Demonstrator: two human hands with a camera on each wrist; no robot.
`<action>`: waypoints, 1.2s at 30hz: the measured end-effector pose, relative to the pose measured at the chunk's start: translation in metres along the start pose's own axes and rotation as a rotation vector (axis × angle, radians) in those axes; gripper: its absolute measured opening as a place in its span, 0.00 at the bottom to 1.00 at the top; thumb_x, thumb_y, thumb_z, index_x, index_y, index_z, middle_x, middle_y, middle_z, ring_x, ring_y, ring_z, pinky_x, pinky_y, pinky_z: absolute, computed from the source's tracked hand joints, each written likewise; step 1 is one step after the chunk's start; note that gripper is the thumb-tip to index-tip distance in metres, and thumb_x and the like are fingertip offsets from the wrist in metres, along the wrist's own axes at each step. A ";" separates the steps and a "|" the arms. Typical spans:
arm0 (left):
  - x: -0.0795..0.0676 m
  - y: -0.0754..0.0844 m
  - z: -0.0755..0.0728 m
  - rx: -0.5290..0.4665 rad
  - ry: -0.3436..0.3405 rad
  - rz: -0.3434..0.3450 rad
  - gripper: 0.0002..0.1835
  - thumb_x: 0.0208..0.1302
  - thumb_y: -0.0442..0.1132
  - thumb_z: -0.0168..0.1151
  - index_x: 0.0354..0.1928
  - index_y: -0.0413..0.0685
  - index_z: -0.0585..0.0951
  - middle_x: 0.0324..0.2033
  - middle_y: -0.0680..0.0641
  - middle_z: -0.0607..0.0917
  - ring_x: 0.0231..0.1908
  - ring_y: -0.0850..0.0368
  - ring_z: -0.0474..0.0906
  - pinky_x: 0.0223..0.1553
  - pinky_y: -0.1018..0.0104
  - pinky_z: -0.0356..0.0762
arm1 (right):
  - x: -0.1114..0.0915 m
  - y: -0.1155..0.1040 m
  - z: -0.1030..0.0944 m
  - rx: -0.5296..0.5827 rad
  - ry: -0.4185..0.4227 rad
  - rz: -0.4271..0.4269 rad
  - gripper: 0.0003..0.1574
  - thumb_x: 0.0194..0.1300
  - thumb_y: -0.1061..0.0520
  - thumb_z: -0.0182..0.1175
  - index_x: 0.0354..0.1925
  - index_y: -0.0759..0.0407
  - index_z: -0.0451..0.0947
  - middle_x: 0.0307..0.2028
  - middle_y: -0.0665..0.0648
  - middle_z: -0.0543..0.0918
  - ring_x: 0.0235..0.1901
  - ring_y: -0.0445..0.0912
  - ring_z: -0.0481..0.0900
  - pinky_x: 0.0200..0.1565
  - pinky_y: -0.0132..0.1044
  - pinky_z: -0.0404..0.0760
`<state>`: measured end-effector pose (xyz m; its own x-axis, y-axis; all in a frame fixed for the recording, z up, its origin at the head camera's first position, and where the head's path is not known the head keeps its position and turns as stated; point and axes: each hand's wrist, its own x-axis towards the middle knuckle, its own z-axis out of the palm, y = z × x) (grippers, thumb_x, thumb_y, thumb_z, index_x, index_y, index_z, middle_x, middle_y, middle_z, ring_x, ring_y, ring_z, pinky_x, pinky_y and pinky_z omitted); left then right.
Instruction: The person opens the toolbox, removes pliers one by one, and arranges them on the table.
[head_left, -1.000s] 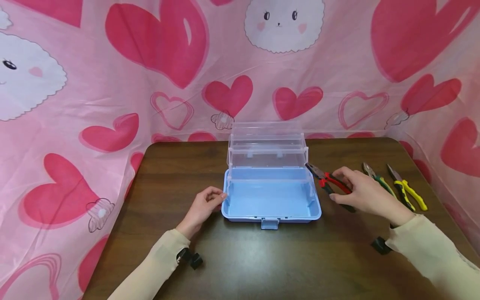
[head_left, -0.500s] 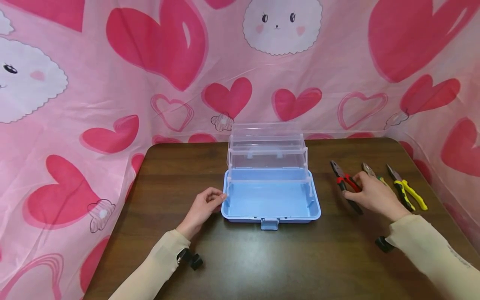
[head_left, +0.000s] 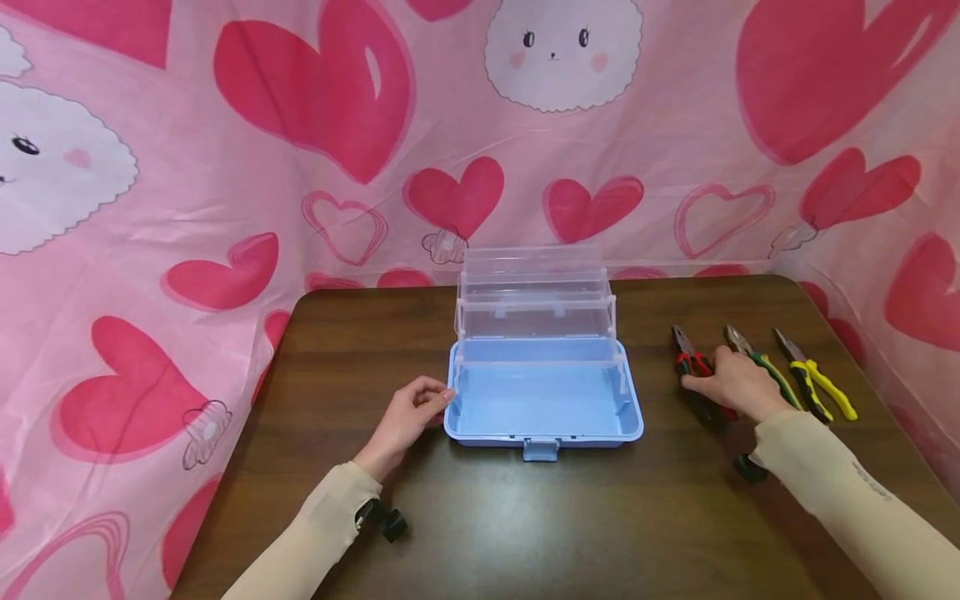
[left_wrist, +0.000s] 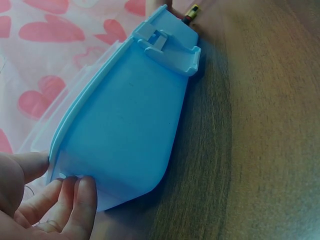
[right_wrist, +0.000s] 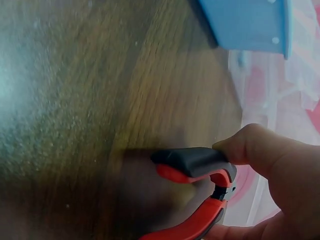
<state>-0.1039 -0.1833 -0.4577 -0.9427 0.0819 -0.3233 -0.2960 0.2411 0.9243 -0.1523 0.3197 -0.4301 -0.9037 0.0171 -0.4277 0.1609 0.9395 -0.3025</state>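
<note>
A light-blue toolbox (head_left: 540,400) stands with its clear lid and tiers raised at the back. At its left end, my left hand (head_left: 401,425) pinches the rim, with the thumb on top and bent fingers against the outer wall (left_wrist: 120,120). To the right of the box, my right hand (head_left: 738,385) grips red-and-black pliers (head_left: 684,354) by the handles, their jaws towards the back. In the right wrist view, the thumb touches one black-and-red handle (right_wrist: 192,161); the hand partly covers the other. Whether these pliers rest on the table cannot be told.
Green-handled pliers (head_left: 777,377) lie just right of my right hand, partly behind it. Yellow-and-black long-nose pliers (head_left: 802,375) lie further right on the brown wooden table (head_left: 525,525). Pink heart-patterned cloth (head_left: 517,125) hangs around the table's back and sides.
My right hand has carried the red-and-black pliers rightward, from beside the box's right edge to a spot next to the green-handled pliers. My left hand stays at the box's left end.
</note>
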 end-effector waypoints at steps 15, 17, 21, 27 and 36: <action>0.002 0.000 0.000 -0.008 0.000 -0.019 0.14 0.74 0.43 0.65 0.52 0.41 0.82 0.42 0.41 0.87 0.41 0.51 0.83 0.52 0.56 0.85 | 0.013 0.002 -0.002 -0.023 -0.029 0.007 0.53 0.67 0.33 0.65 0.55 0.81 0.63 0.39 0.75 0.75 0.35 0.63 0.74 0.35 0.55 0.78; 0.002 0.000 0.000 -0.013 0.001 -0.022 0.14 0.74 0.43 0.66 0.52 0.40 0.82 0.42 0.40 0.87 0.42 0.51 0.83 0.54 0.54 0.85 | 0.014 0.001 -0.001 -0.029 -0.021 0.013 0.53 0.66 0.32 0.65 0.55 0.81 0.63 0.40 0.76 0.75 0.35 0.63 0.74 0.36 0.57 0.78; 0.001 0.000 0.001 -0.028 0.003 -0.023 0.15 0.74 0.43 0.66 0.53 0.39 0.82 0.43 0.40 0.87 0.42 0.52 0.83 0.55 0.52 0.84 | 0.015 0.000 0.001 -0.034 -0.004 0.029 0.53 0.65 0.32 0.66 0.55 0.81 0.63 0.41 0.77 0.75 0.36 0.65 0.74 0.38 0.60 0.78; 0.000 0.000 0.002 -0.032 0.004 -0.015 0.15 0.74 0.42 0.66 0.53 0.39 0.82 0.42 0.40 0.87 0.41 0.53 0.83 0.55 0.51 0.84 | 0.014 -0.003 0.000 -0.036 -0.014 0.042 0.53 0.65 0.32 0.66 0.55 0.79 0.63 0.41 0.76 0.74 0.37 0.65 0.73 0.37 0.59 0.77; 0.000 0.000 0.002 -0.028 0.006 -0.013 0.14 0.74 0.41 0.65 0.52 0.38 0.82 0.42 0.39 0.87 0.40 0.54 0.83 0.54 0.52 0.85 | 0.009 -0.004 0.000 -0.053 -0.016 0.036 0.52 0.67 0.33 0.65 0.56 0.80 0.61 0.42 0.78 0.73 0.38 0.66 0.73 0.38 0.61 0.77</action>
<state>-0.1037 -0.1819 -0.4585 -0.9398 0.0732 -0.3338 -0.3120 0.2148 0.9255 -0.1613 0.3162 -0.4329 -0.8911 0.0463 -0.4515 0.1720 0.9551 -0.2414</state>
